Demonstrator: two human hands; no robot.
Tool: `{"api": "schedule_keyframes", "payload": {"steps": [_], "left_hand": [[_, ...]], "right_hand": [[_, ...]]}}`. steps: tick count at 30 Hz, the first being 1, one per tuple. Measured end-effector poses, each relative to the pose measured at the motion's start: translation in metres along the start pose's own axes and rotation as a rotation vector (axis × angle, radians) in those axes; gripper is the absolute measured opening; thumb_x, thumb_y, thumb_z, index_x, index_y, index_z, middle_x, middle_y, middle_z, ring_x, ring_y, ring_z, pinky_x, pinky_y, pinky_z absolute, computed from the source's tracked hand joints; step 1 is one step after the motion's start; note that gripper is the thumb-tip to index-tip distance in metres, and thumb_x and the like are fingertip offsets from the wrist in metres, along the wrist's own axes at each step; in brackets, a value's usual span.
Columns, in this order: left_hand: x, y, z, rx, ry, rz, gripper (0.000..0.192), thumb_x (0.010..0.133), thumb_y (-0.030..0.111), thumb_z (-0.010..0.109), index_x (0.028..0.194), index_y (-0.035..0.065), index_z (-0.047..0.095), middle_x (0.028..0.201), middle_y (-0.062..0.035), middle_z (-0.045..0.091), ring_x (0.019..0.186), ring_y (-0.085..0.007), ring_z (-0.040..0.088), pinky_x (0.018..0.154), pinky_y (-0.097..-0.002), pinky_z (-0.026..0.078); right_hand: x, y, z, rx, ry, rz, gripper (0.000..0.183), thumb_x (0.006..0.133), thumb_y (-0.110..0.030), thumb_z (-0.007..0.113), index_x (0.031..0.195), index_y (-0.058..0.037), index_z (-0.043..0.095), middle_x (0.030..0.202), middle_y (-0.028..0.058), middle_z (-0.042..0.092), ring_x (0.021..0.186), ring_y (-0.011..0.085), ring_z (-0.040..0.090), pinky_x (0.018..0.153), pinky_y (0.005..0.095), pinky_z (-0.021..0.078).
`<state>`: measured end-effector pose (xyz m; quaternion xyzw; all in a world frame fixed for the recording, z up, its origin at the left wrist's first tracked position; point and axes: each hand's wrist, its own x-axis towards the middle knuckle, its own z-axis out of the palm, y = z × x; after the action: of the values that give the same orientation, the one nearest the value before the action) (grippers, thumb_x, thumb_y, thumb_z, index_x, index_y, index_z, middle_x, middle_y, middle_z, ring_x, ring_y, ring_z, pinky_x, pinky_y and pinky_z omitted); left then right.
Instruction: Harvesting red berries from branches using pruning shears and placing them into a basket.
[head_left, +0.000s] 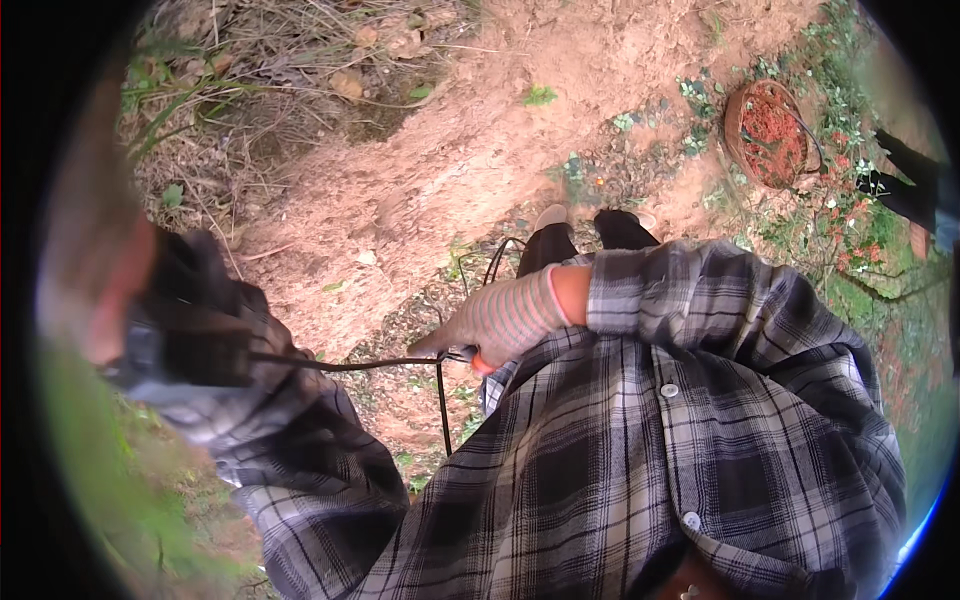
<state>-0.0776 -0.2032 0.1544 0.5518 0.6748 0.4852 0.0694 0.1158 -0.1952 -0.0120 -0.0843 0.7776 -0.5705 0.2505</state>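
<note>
My right hand (506, 319) wears a light knitted glove with green and pink stripes, and its fingers point left in front of my belly. At its fingertips a thin black cable (345, 366) is gripped; other black strands hang below and loop behind the hand. Something orange-red (482, 365) shows under the palm, too little of it to name. The cable runs left to a dark box-shaped device (199, 346) at my left wrist. My left hand (116, 300) is raised at the left rim, badly blurred, so its fingers and any hold cannot be made out.
A round basket (735, 124) heaped with small red fruits stands at the upper right among leafy plants. Beyond it, another person's dark-clad leg (911, 180) shows at the rim. Bare reddish soil (420, 172) slopes past my feet, with dry grass (255, 97) at the upper left.
</note>
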Motion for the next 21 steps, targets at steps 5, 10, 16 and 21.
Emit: {"api": "schedule_keyframes", "payload": {"steps": [5,10,16,21], "left_hand": [[0.006,-0.002,-0.006,-0.002,-0.099,-0.034,0.041,0.085,0.025,0.068,0.12,0.0042,0.061,0.107,-0.0101,0.067,0.085,-0.0165,0.064,0.075,-0.0298,0.052],[0.01,-0.009,0.001,-0.103,-0.339,-0.121,0.045,0.083,0.024,0.07,0.123,0.0056,0.059,0.111,-0.0106,0.066,0.087,-0.0167,0.064,0.076,-0.0295,0.052],[-0.01,-0.025,0.06,-0.333,-0.994,-0.47,0.051,0.081,0.023,0.071,0.127,0.0072,0.057,0.116,-0.0113,0.064,0.09,-0.0168,0.063,0.077,-0.0292,0.052],[-0.036,-0.051,0.08,-0.545,-1.223,-0.632,0.049,0.087,0.03,0.068,0.125,0.0021,0.055,0.1,-0.0054,0.068,0.074,-0.011,0.065,0.06,-0.0228,0.05]], "right_hand": [[0.0,-0.004,-0.011,-0.029,0.05,-0.034,0.031,0.09,-0.029,0.058,0.11,-0.0051,0.061,0.098,0.0166,0.066,0.09,0.0333,0.064,0.079,0.0403,0.0501],[-0.071,0.005,-0.054,-0.082,0.594,-0.063,0.038,0.095,-0.036,0.054,0.111,-0.0032,0.064,0.089,0.0134,0.069,0.083,0.0239,0.068,0.075,0.0339,0.0544],[-0.121,0.005,-0.077,-0.059,1.332,-0.16,0.032,0.095,-0.028,0.057,0.114,-0.0037,0.063,0.09,0.0069,0.067,0.083,0.0138,0.066,0.076,0.0274,0.0526],[-0.131,-0.021,-0.082,-0.069,1.475,-0.256,0.03,0.094,-0.021,0.06,0.118,-0.0032,0.06,0.092,0.0062,0.067,0.086,0.0132,0.064,0.078,0.0266,0.0515]]}}
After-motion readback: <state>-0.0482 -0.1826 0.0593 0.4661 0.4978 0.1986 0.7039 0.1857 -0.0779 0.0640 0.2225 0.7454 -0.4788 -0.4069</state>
